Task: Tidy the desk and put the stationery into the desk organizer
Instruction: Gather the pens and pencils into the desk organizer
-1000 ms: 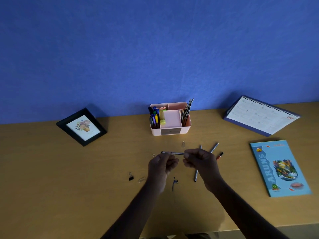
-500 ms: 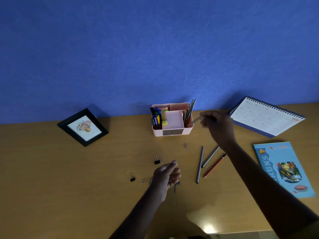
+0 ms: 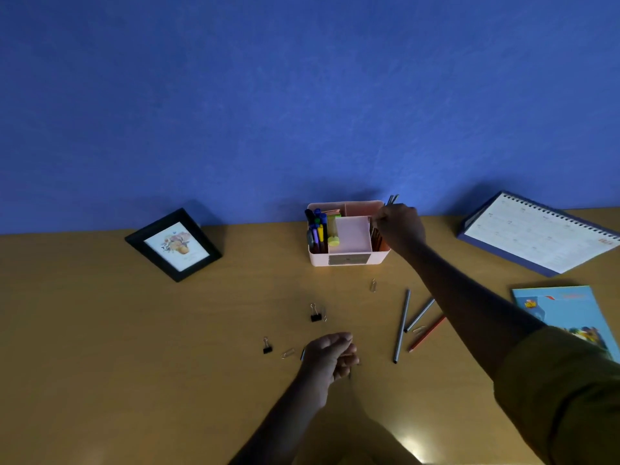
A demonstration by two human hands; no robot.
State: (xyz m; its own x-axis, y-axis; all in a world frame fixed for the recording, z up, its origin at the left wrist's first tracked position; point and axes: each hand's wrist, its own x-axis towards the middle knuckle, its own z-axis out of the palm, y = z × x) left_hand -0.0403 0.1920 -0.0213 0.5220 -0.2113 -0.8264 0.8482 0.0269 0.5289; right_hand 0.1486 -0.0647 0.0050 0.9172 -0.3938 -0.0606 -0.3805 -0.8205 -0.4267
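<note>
Now we find the right hand point(image 3: 399, 229), right of centre, bunched among pens point(image 3: 392, 199) in the right compartment of the desk organizer point(image 3: 345, 258); whether it grips one we cannot tell. The left hand point(image 3: 330, 359), lower centre, hangs loosely curled, empty, over the worktop point(image 3: 134, 364).

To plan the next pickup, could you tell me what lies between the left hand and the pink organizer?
The head view shows a black binder clip, with a paper clip beside it, between the left hand and the organizer.

A single head-worn camera looks forward and down across the desk point(image 3: 134, 330) toward the blue wall point(image 3: 268, 95).
</note>
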